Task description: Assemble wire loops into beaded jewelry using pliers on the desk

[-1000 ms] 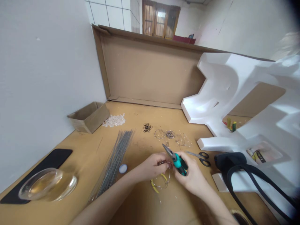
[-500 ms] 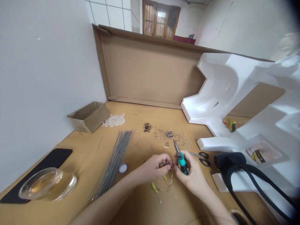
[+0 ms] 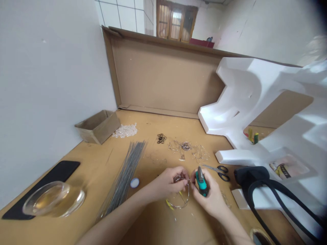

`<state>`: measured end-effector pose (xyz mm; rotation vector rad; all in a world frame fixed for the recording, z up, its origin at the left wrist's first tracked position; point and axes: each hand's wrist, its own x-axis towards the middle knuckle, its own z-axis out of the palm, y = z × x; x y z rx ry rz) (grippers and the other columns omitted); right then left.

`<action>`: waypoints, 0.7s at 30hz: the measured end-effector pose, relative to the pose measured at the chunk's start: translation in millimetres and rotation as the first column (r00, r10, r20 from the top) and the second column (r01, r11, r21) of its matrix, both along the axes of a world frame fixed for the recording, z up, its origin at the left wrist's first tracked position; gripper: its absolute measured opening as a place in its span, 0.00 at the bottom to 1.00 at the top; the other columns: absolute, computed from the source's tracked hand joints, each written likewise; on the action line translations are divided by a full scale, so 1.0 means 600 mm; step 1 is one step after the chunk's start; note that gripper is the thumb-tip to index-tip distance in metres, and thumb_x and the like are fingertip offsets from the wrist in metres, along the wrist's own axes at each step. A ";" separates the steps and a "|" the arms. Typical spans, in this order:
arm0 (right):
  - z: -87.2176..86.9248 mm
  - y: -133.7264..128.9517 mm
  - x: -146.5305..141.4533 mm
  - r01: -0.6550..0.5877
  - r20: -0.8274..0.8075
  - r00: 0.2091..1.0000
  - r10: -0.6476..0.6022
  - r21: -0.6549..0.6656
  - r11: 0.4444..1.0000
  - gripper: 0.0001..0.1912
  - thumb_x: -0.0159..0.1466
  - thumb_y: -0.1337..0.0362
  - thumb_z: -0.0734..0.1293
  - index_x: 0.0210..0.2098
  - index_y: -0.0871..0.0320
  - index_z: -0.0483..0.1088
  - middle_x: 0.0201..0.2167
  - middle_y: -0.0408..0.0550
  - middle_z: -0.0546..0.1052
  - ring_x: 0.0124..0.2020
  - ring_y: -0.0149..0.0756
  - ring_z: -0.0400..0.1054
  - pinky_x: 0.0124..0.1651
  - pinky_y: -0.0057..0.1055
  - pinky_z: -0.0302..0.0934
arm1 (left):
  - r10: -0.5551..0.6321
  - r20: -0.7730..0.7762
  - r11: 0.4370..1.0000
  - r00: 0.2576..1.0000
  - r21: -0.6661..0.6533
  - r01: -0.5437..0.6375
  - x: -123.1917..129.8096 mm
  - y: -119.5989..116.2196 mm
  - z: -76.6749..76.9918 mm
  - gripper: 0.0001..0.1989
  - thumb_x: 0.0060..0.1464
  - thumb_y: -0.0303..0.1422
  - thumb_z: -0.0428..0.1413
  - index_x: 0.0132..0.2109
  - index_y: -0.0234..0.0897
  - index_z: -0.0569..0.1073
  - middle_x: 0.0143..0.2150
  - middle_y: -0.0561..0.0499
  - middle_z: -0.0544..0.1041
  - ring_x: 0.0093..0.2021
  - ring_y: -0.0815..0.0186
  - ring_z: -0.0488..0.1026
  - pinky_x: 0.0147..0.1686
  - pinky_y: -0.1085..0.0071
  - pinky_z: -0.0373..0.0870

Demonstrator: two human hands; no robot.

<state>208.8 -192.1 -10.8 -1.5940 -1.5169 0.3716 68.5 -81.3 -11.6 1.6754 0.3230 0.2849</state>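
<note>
My left hand is closed, its fingers pinching a thin wire loop that hangs down toward the table. Just right of it, my right hand is wrapped round teal and black pliers, whose metal nose points up and away from me. The right fingertips are close to the wire end by my left hand; whether they touch it is too small to tell. Below the left hand lies something yellow, partly seen through the loop. Scissors with black handles lie beyond the right hand.
Grey wires and a small white disc lie left of my hands. Farther off are clear beads, dark rings and tangled wire. A cardboard box, glass bowl, white foam and black strap stand around.
The pliers have tilted, their nose swinging right and lower, and my right hand has shifted slightly right. My left hand keeps its pinch on the wire loop.
</note>
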 end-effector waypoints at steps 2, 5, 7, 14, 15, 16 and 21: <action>-0.003 -0.002 -0.001 -0.015 0.007 1.000 0.015 -0.009 1.000 0.08 0.55 0.69 0.62 0.35 0.56 0.60 0.28 0.42 0.68 0.30 0.31 0.64 0.34 0.27 0.61 | -0.002 0.002 1.000 1.000 0.010 0.002 -0.001 -0.001 0.001 0.07 0.52 0.27 0.48 0.38 0.34 0.68 0.30 0.51 0.73 0.31 0.69 0.69 0.33 0.74 0.63; -0.007 -0.003 -0.002 -0.011 -0.025 1.000 0.011 0.001 1.000 0.07 0.56 0.68 0.62 0.35 0.56 0.60 0.28 0.42 0.68 0.29 0.31 0.64 0.34 0.26 0.61 | 0.007 -0.011 1.000 1.000 0.027 -0.006 -0.002 -0.002 0.004 0.07 0.52 0.26 0.47 0.37 0.34 0.68 0.30 0.51 0.74 0.31 0.69 0.70 0.32 0.74 0.64; -0.007 -0.002 -0.002 0.010 -0.037 0.999 -0.009 0.015 1.000 0.07 0.56 0.69 0.62 0.35 0.55 0.60 0.28 0.41 0.68 0.28 0.30 0.64 0.33 0.25 0.60 | 0.014 -0.019 0.998 1.000 0.061 -0.012 -0.002 -0.004 0.005 0.06 0.52 0.26 0.48 0.36 0.34 0.68 0.30 0.51 0.74 0.31 0.69 0.70 0.32 0.74 0.64; 0.003 -0.004 0.003 -0.019 -0.076 0.997 0.020 0.014 1.000 0.09 0.55 0.70 0.62 0.35 0.55 0.60 0.29 0.42 0.68 0.30 0.30 0.64 0.34 0.26 0.61 | 0.009 -0.038 0.989 0.999 0.150 -0.004 -0.002 -0.004 0.010 0.06 0.53 0.28 0.48 0.35 0.34 0.69 0.29 0.51 0.74 0.29 0.71 0.68 0.30 0.76 0.62; 0.006 -0.004 0.003 -0.017 -0.082 0.996 0.018 0.006 1.000 0.09 0.54 0.70 0.62 0.35 0.55 0.60 0.29 0.42 0.68 0.30 0.30 0.64 0.34 0.26 0.61 | 0.007 -0.042 0.990 0.999 0.140 -0.001 -0.002 -0.004 0.011 0.06 0.53 0.28 0.49 0.35 0.34 0.69 0.30 0.51 0.74 0.29 0.71 0.69 0.30 0.76 0.62; 0.008 -0.004 0.003 -0.018 -0.088 0.996 0.018 -0.004 1.000 0.09 0.54 0.71 0.62 0.35 0.55 0.60 0.29 0.42 0.68 0.30 0.30 0.64 0.34 0.26 0.61 | 0.004 -0.045 0.992 0.999 0.128 0.002 -0.002 -0.004 0.011 0.06 0.53 0.29 0.49 0.35 0.34 0.69 0.30 0.51 0.74 0.29 0.71 0.69 0.30 0.76 0.62; 0.015 -0.003 0.002 -0.021 -0.095 0.995 0.019 -0.023 1.000 0.09 0.54 0.71 0.62 0.34 0.55 0.60 0.29 0.41 0.68 0.29 0.30 0.64 0.34 0.25 0.60 | 0.016 -0.046 0.996 0.999 0.089 -0.011 -0.003 -0.002 0.012 0.04 0.50 0.29 0.52 0.35 0.33 0.70 0.28 0.53 0.72 0.28 0.72 0.66 0.30 0.77 0.61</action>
